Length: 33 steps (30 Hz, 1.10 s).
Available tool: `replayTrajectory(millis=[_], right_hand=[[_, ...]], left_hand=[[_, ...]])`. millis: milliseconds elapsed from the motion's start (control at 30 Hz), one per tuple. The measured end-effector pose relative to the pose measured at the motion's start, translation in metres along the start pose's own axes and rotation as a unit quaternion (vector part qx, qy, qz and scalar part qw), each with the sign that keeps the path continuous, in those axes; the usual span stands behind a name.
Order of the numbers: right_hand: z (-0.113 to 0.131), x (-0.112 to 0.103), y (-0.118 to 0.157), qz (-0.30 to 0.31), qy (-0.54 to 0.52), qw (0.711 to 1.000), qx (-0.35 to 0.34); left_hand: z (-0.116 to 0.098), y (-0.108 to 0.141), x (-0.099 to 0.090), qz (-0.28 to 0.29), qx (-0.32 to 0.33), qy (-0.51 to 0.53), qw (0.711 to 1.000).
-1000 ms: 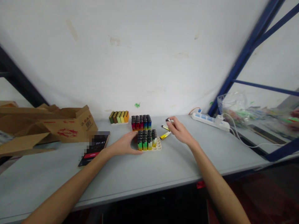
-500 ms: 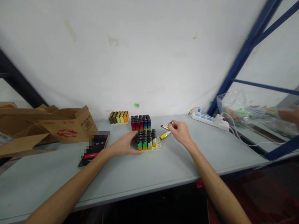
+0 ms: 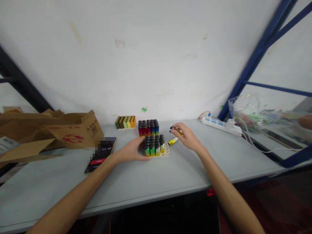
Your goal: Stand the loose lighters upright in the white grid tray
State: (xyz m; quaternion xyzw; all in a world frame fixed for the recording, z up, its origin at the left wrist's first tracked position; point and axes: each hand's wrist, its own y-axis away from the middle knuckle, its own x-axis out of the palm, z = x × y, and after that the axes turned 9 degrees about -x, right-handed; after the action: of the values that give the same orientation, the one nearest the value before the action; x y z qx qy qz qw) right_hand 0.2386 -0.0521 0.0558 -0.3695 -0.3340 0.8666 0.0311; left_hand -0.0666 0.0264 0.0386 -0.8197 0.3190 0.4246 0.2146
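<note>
My left hand (image 3: 133,150) is wrapped round the left side of a white tray (image 3: 167,150) of upright green, white and yellow lighters (image 3: 152,149). Some holes at the tray's right end hold no lighter. My right hand (image 3: 184,135), to the right of the tray, pinches a yellow lighter (image 3: 179,132) with a dark top. Beneath that hand a yellow lighter (image 3: 173,141) lies on the table. Just behind the tray stands a block of red and blue lighters (image 3: 148,128).
Farther back left is a tray of green to orange lighters (image 3: 125,122). A phone (image 3: 101,156) and open cardboard box (image 3: 75,131) lie left. At right are a power strip (image 3: 219,125), plastic bags (image 3: 246,110) and another person's hand (image 3: 305,122).
My right hand has lifted a yellow lighter off the table and tilted it towards the tray. My left hand keeps its place at the tray. The view has shifted slightly.
</note>
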Motion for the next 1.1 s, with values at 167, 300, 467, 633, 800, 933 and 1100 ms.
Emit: replayTrajectory(millis=[167, 300, 467, 633, 800, 933, 1100], right_hand=[[0.012, -0.009, -0.003, 0.05, -0.068, 0.996, -0.035], [0.025, -0.009, -0.002, 0.109, -0.166, 0.98, 0.009], [0.031, 0.001, -0.001, 0.144, -0.227, 0.963, 0.037], [0.037, 0.002, -0.003, 0.168, -0.131, 0.977, -0.002], [0.041, 0.004, -0.003, 0.178, -0.078, 0.981, -0.019], [0.04, 0.005, -0.003, 0.171, -0.067, 0.983, -0.016], [0.038, 0.003, -0.003, 0.184, -0.083, 0.979, -0.011]], left_hand=[[-0.001, 0.0, -0.001, 0.003, 0.0, 0.003, 1.0], [0.001, 0.0, 0.0, -0.004, 0.01, 0.014, 1.0], [0.001, 0.0, 0.0, 0.001, 0.018, 0.026, 0.999], [0.001, 0.0, 0.0, -0.003, 0.014, 0.01, 1.0], [-0.001, 0.0, 0.0, -0.006, 0.013, 0.006, 1.0], [-0.002, 0.0, 0.0, -0.009, 0.015, 0.006, 1.0], [0.001, -0.001, 0.001, -0.005, 0.016, 0.009, 1.0]])
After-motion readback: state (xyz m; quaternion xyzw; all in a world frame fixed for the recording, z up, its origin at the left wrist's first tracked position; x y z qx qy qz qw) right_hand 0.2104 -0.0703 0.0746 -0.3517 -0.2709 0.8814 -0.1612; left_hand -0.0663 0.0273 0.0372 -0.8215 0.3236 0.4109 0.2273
